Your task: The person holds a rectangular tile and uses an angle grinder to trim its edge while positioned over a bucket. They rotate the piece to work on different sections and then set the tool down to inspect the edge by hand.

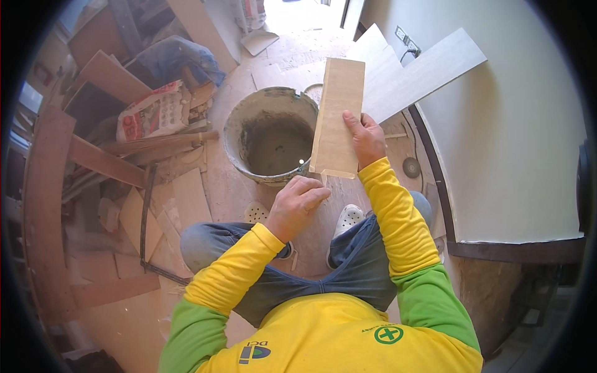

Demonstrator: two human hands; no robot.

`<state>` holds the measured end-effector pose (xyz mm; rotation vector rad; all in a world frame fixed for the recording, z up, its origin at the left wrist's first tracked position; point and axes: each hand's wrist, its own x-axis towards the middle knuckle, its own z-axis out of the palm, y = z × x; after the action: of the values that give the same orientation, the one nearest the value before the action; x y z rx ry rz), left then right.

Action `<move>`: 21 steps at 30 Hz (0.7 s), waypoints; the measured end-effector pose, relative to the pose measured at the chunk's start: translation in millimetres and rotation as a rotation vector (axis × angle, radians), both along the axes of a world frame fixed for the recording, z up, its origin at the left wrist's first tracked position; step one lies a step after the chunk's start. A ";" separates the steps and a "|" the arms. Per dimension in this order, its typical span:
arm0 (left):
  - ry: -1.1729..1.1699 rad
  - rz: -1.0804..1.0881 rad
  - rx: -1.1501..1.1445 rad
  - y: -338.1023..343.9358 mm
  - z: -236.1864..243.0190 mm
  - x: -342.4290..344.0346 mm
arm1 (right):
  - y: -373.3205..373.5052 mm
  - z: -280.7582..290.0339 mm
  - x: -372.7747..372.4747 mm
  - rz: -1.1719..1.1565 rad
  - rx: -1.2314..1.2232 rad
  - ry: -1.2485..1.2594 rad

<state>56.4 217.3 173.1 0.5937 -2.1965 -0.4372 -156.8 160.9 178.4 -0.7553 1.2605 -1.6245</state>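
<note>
Head view: two bare hands work in the middle of the frame around one long beige tile (339,115), held tilted just right of centre, partly overlapping the right rim of one bucket (235,140). The right hand (367,140) grips the tile by its right edge, thumb flat on the face and the other fingers hidden behind. The left hand (294,208) is just below the tile's lower edge, its fingers curled and drawn narrowly together; a thin pale strip (339,174) lies along that edge, but whether the fingertips pinch its end is too small to tell. Inside the bucket, at the centre of the frame, grey mortar (277,149) covers the bottom. Two pale planks (429,74) lean by the wall at upper right, with one round dark disc (411,167) on the floor (214,180) below them. At upper left are one white-and-red sack (155,113) and one blue plastic sheet (183,59); one dustpan (259,42) lies at top centre. Two white perforated clogs (349,219) show below the bucket, between two denim-clad knees (202,245).
</note>
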 end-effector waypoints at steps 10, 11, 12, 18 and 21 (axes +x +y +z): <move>0.244 0.255 0.466 -13.7 7.7 11.0 | -1.3 0.6 -3.0 0.002 -0.045 -0.014; 0.185 0.228 0.350 -15.5 8.2 9.4 | -1.4 0.0 -2.8 0.007 -0.040 0.007; 0.126 0.202 0.235 -16.2 8.3 8.4 | -0.5 -0.7 -2.6 0.011 -0.038 0.007; 0.006 0.179 0.060 -20.7 -0.1 13.9 | 1.7 2.0 2.7 0.060 0.031 0.077; 0.016 0.146 0.090 -18.8 1.6 15.7 | 2.9 -2.3 1.6 0.088 0.023 0.084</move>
<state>72.1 198.5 174.6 0.7912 -2.1097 -0.4635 -155.2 163.8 176.2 -0.8613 1.2849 -1.5185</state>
